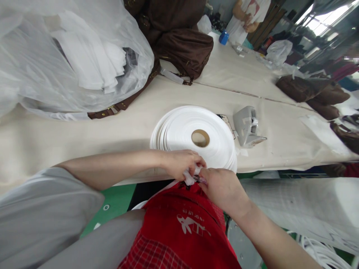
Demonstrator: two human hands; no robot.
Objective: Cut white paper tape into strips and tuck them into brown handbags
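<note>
In front of my red apron, at the table's near edge, my two hands meet. My left hand (181, 164) has its fingers closed on a crumpled white strip (190, 178). My right hand (223, 186) is closed around a small tool with a metallic part and a pinkish edge (200, 179), mostly covered by the fingers; it looks like small scissors. Just beyond the hands lies a stack of wide white tape rolls (179, 123) with a cardboard core in the middle of the top one.
A grey tape dispenser (246, 127) stands right of the rolls, beside a phone-like flat object (226, 124). Brown bags (182, 52) and a clear plastic bag of white strips (134, 80) lie at the upper left. A person (246, 18) stands across the table (224, 80).
</note>
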